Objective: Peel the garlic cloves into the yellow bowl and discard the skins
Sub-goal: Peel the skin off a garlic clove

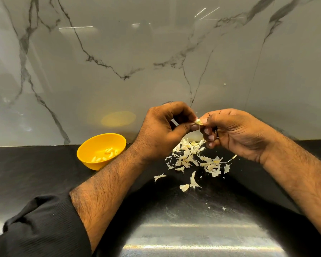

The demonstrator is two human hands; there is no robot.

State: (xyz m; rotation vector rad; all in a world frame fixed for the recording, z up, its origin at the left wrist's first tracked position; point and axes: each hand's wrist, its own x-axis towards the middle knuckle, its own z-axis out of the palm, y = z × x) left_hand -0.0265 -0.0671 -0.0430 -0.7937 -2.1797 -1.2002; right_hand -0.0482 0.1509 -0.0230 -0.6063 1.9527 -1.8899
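A small garlic clove (198,121) is held in the air between both hands, above the counter. My left hand (161,130) pinches its left end with thumb and curled fingers. My right hand (233,132) pinches its right end with thumb and forefinger, the other fingers curled under. The yellow bowl (87,154) stands on the counter to the left of my left forearm, with several peeled cloves (105,154) inside. A loose pile of papery garlic skins (195,160) lies on the counter below my hands.
The black countertop (35,173) runs the full width and ends at a grey marble backsplash (119,52). A few stray skin pieces (185,187) lie nearer to me. A black sleeve (41,229) covers my left upper forearm at the bottom left.
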